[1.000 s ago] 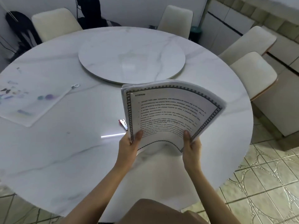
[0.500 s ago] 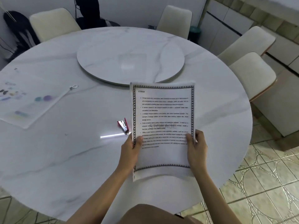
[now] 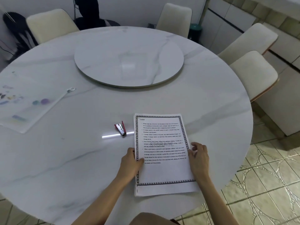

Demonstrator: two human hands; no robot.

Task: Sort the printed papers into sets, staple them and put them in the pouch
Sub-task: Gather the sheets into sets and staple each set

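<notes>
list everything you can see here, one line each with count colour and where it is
paper stack: one, white with black print and border, flat on the table near the person
stapler: one, red and silver, left of the stack's upper half
pouch: one, clear with coloured print, far left of the table
turntable: one, white marble, table centre
table: one, white marble, round, fills most of the view
chairs: four, cream, along the far and right sides
floor: one, beige patterned tiles, lower right
left grip: one bare hand, thumb on the stack's left edge
right grip: one bare hand, fingers loosely curled at the stack's right edge
</notes>
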